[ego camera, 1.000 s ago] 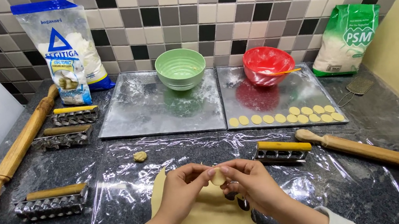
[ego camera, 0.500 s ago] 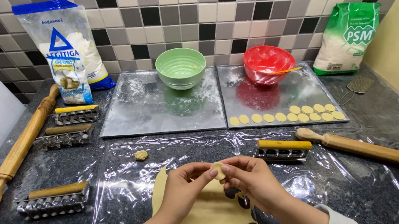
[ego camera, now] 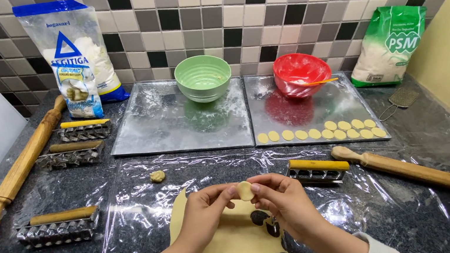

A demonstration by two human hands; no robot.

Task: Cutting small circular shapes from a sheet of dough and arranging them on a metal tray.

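Observation:
A small round disc of pale dough (ego camera: 244,190) is pinched between the fingertips of my left hand (ego camera: 205,210) and my right hand (ego camera: 283,198). Both hands hover over a rolled-out dough sheet (ego camera: 226,251) lying on plastic wrap, with round holes cut in it at the right. Several cut dough discs (ego camera: 321,132) lie in rows along the near edge of the right metal tray (ego camera: 346,105). A metal cutter with a yellow handle (ego camera: 317,169) rests just right of my right hand.
The left metal tray (ego camera: 160,130) carries a green bowl (ego camera: 203,77); a red bowl (ego camera: 301,73) stands on the right tray. Rolling pins (ego camera: 18,172) (ego camera: 422,174) lie on both sides. Three more cutters (ego camera: 58,226) lie left. Two flour bags (ego camera: 75,56) (ego camera: 388,45) lean on the tiled wall. A dough scrap (ego camera: 157,176) lies nearby.
My hands have shifted slightly together and the dough disc is now held upright between both sets of fingertips. Nothing else has moved.

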